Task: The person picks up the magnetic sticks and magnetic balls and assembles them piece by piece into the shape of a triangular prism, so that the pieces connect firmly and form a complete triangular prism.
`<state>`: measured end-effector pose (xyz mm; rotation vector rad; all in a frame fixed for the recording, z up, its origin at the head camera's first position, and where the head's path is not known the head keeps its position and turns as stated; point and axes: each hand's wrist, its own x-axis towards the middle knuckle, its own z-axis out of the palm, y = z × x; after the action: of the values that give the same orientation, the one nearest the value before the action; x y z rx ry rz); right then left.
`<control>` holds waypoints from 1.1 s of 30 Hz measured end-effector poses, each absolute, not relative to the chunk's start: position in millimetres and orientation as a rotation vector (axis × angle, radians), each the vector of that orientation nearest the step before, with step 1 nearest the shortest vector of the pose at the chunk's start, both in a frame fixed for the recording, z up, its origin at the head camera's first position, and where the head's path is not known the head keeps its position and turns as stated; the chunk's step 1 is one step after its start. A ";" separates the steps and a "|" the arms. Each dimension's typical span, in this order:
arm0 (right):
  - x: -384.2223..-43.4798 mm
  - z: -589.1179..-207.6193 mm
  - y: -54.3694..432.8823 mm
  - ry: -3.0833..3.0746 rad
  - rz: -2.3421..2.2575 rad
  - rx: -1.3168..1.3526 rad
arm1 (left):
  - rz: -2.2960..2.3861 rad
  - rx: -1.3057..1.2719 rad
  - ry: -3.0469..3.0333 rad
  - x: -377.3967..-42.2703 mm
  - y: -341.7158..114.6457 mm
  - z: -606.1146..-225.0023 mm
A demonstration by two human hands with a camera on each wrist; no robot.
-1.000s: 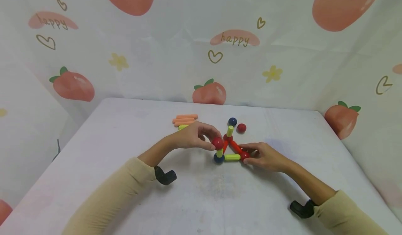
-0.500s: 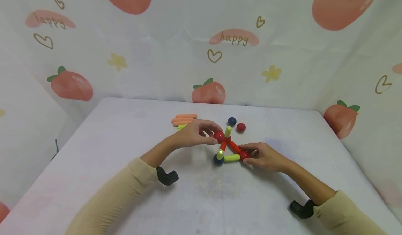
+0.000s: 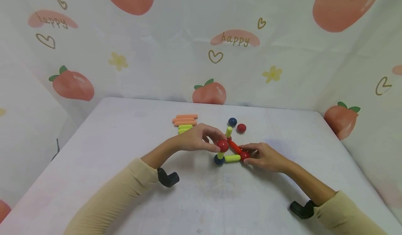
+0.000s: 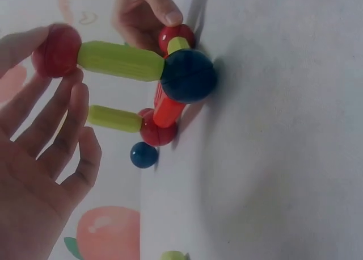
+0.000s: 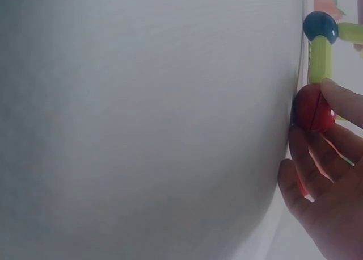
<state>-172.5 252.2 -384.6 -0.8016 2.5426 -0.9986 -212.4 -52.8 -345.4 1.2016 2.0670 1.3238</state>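
Note:
My left hand pinches a red ball at the top end of an upright yellow-green rod. The rod's lower end meets a dark blue ball on the table. From that ball a second yellow-green rod runs to another red ball, which my right hand grips between thumb and fingers. A red rod links this ball to a third red ball at the back. Another yellow-green rod stands up from the back ball.
Behind the frame lie a loose blue ball and a loose red ball. Several orange rods lie at the back left, with yellow-green rods in front of them. A printed cloth hangs behind the table.
The left hand's red ball moved off the front upright rod towards the back, then returned onto that rod's top. The right hand has stayed in place on its ball.

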 end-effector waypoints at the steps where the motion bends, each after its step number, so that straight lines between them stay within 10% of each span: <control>1: -172.4 -385.2 252.6 2.543 -0.998 -0.801 | 1.329 1.194 2.071 -213.0 -52.3 -345.9; 33: -173.1 -386.0 253.4 2.545 -0.982 -0.763 | 1.237 0.804 2.414 -296.7 -15.8 -391.2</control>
<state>-173.1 253.4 -386.0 -0.7633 2.5451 -0.9820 -296.7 -15.8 -391.2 0.8038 2.4142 1.2370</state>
